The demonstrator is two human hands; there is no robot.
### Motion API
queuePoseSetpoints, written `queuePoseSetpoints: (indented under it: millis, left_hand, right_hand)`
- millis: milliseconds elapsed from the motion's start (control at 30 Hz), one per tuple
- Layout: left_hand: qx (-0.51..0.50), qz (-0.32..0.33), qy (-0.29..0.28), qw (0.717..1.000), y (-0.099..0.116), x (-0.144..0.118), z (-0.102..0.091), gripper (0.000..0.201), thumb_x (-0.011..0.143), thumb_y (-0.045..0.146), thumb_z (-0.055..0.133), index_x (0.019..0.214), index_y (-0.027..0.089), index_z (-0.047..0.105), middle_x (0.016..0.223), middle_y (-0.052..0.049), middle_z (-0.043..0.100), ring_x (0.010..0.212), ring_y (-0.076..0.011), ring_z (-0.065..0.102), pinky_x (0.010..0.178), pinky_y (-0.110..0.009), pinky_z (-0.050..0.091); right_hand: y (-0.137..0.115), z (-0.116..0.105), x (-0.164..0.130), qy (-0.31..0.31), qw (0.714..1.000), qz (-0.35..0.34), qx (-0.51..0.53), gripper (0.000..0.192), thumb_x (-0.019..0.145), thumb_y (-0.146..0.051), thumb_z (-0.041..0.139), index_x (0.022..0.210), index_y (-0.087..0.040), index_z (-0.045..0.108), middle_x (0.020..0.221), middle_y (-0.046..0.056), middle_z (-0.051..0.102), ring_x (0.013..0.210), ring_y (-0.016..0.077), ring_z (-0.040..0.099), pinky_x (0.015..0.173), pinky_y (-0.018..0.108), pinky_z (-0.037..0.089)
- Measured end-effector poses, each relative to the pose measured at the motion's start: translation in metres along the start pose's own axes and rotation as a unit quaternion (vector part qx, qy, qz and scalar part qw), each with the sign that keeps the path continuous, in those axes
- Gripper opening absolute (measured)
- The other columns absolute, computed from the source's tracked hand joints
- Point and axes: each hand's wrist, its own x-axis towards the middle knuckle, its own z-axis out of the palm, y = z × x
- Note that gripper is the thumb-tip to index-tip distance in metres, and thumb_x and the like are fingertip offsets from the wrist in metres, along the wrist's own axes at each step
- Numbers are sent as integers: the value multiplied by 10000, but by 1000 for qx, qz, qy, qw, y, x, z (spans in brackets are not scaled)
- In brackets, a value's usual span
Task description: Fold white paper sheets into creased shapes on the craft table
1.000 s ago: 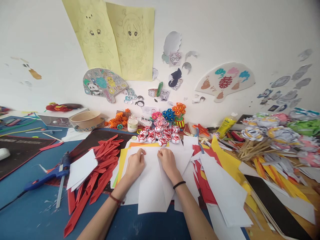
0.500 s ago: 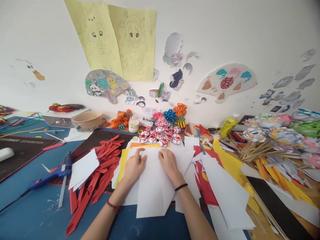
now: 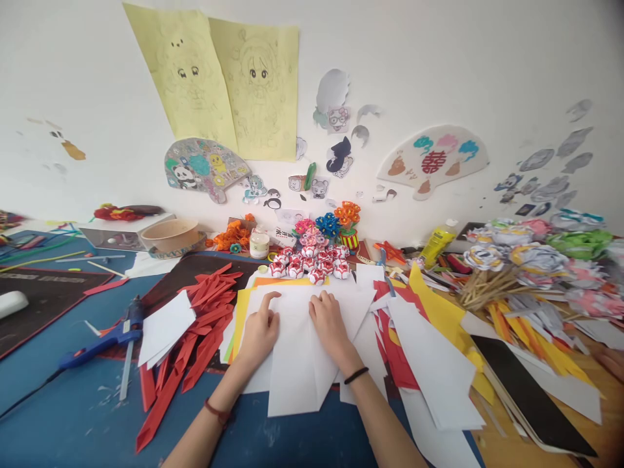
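white paper sheet (image 3: 295, 370): positioned at the centre of the work area, on a layered pile of paper, with a fold line at its lower right and its near end extending over the blue table surface (image 3: 273, 442).

hands: set apart, one on each side of the sheet. left hand (image 3: 260, 333): at the left part of the sheet, index finger pointing toward the far edge, thumb spread from it, nothing gripped. right hand (image 3: 332, 326): at the right part of the sheet, fingers lightly bent over the far portion; whether the fingertips pinch the paper cannot be told.

markings:
- right wall fan (image 3: 453, 170): red double-happiness character "囍" at its centre; readable.
- small white card (image 3: 283, 238), behind the paper flowers: black chinese characters, too small to read reliably.
- jar (image 3: 259, 244), beside the card: pale label, illegible.
- yellow bottle (image 3: 435, 247), tilted, rear right: label print illegible.
- dark mat (image 3: 53, 302), far left: row of pale lettering, illegible.

adjacent items: red-and-white paper flowers (image 3: 316, 264) stand in a cluster beyond the sheet. red folded strips (image 3: 205, 328) lie in a heap to the left, partly under a stack of white paper pieces (image 3: 168, 325). blue glue gun (image 3: 102, 343) rests left of that stack. white paper strips (image 3: 433, 370) lie to the right, near a dark-covered flat object (image 3: 531, 393).
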Motion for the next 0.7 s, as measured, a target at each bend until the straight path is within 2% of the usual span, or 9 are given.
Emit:
queuePoseSetpoints:
  millis: [500,700]
  left_hand:
    - [-33,-6,-3,999,3,-9,-7,369,838,238,392,1197,227,475,519,86,438,491,-144,441,561,-213,322]
    - [-62,-28,2,998,6,-15,-12,377,860,335,409,1206,202,475,523,85,444,512,-146,460,577,-224,348]
  right_hand:
    - [3,5,-2,12,1000,3,8,184,938,-150,430,801,-191,547,857,44,507,795,184,461,689,287,336]
    - [1,3,2,4,1000,10,-1,174,927,-174,461,782,-191,556,852,50,540,824,195,492,734,303,373]
